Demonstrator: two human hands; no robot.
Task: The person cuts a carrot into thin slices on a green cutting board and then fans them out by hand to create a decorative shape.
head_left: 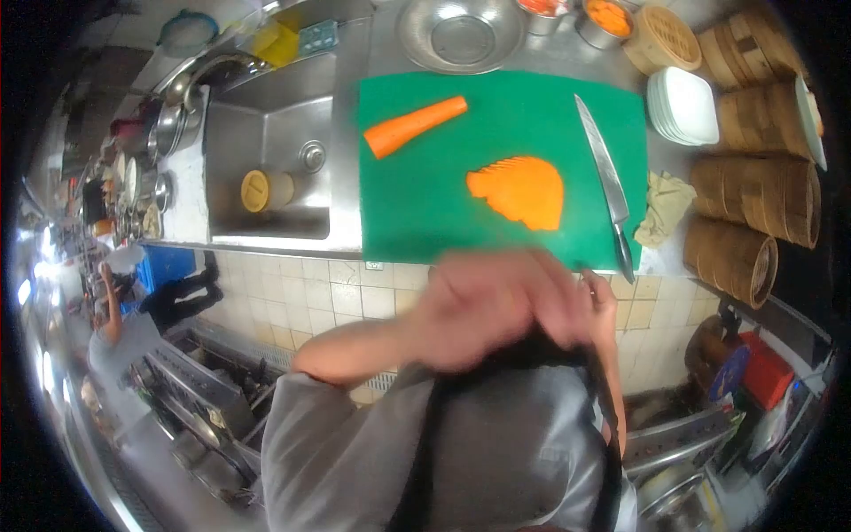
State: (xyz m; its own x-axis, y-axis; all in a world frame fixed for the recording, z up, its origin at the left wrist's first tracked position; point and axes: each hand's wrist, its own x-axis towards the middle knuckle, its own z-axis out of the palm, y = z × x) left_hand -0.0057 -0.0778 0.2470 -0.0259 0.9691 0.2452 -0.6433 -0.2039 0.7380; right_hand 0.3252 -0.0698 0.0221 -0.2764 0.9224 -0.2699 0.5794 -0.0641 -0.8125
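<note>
My left hand [496,306], smeared by motion, is raised close to the camera in front of the board's near edge. Beyond it, partly covered, my right hand [600,293] is by that edge with fingers bent; what lies in them, if anything, is hidden. On the green cutting board [417,199] lie a peeled, trimmed carrot [415,126] and a broad flat orange piece [521,191] with a notched, ridged upper edge. A long kitchen knife [605,164] lies at the board's right side, its black handle overhanging the near edge, close to my right hand.
A steel sink [266,213] holding a yellow-lidded container [255,191] is on the left. Behind the board stand a metal bowl [461,35] and a tin of orange pieces [607,19]. White plates [690,105], a cloth [665,208] and bamboo steamers [753,199] line the right. Another person [133,332] is far left.
</note>
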